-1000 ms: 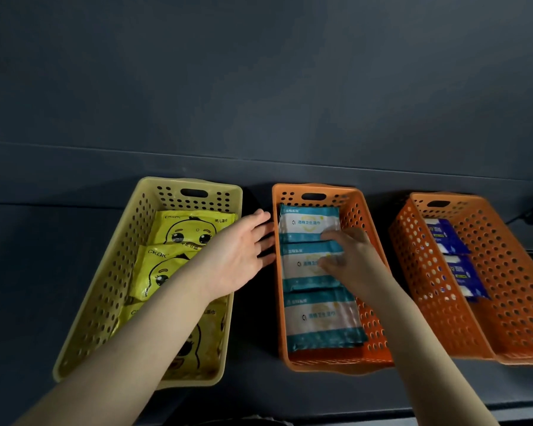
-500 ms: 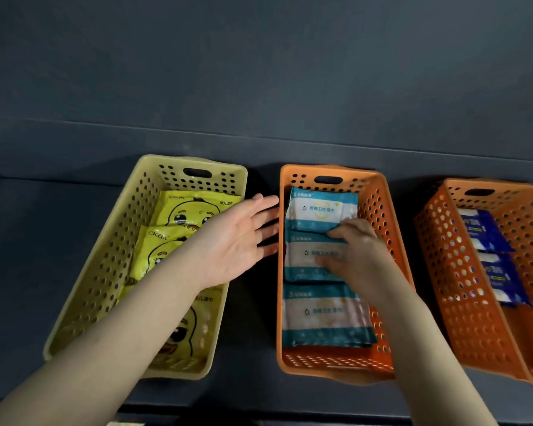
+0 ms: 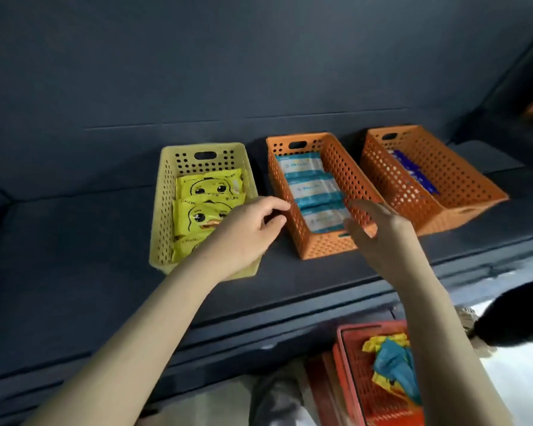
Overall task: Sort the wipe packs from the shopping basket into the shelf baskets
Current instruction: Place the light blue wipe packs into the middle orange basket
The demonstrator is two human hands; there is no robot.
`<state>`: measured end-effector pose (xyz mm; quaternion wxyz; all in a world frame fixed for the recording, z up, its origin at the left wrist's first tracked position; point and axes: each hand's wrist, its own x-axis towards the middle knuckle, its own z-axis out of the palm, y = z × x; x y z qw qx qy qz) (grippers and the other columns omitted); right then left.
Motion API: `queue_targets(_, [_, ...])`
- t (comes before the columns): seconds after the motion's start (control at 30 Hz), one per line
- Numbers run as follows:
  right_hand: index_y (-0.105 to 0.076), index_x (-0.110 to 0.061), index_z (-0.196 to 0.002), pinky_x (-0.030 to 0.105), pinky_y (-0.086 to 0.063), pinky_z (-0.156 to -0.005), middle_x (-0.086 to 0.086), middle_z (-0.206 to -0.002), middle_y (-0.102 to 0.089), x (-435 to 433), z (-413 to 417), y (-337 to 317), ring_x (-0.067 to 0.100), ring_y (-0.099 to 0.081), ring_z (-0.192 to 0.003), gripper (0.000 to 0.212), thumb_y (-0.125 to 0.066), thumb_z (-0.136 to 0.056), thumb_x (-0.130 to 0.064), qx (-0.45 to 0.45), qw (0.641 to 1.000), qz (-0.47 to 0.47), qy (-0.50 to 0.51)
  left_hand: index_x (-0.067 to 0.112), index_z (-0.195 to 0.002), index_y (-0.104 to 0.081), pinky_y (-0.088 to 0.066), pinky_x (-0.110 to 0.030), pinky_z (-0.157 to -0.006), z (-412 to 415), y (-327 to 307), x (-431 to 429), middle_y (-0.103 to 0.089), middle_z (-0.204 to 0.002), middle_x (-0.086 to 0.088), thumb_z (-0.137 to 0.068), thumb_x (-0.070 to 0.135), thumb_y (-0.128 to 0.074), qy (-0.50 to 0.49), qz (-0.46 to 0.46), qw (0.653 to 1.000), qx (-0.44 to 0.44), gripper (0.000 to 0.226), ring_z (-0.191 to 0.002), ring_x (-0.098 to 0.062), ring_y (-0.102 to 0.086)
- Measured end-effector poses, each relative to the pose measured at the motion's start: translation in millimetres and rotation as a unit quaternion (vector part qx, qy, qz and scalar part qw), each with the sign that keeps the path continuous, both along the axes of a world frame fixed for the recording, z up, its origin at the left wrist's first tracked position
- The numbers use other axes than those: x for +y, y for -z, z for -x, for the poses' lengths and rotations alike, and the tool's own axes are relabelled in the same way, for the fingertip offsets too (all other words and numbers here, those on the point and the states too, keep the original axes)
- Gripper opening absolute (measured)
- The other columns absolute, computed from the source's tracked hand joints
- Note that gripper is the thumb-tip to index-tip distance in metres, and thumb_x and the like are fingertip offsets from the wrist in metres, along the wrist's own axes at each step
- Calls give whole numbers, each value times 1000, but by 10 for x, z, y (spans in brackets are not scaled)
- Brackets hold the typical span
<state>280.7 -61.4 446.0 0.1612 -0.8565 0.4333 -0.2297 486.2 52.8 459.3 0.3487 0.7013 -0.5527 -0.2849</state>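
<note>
Yellow duck wipe pack [image 3: 208,210] reads "CKOK"; other print too blurred.

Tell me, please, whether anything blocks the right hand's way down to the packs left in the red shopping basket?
Nothing visible does. The right hand is empty above the middle orange basket, and the red shopping basket lies open-topped below the shelf, its packs uncovered.

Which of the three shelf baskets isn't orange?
The left basket, pale yellow, holding the yellow duck-face packs. The middle basket and the right basket are both orange.
</note>
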Motion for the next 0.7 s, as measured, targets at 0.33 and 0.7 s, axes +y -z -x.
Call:
queue_targets(0.33, [-61,-15,-126,26,-41,-76,8,-118,-67,1824,1246,734,26,-63,-93,33,-60,-93,-19,-5,969,-125,213,15,-122,-60,-43,-21,-98,942,736,905,-59,-122,5,-96,7,-50,98,99,990,28,29,-113,-5,-54])
queue_targets(0.7, [-63,-10,-124,31,-46,-87,8,-124,-64,2047,2587,1940,26,-61,-107,36,-60,-88,-12,41,900,-309,306,7,-123,-59,-37,-14,-91,2208,2280,909,-60,-124,-7,-93,3,-53,130,-169,976,46,30,-114,-19,-57])
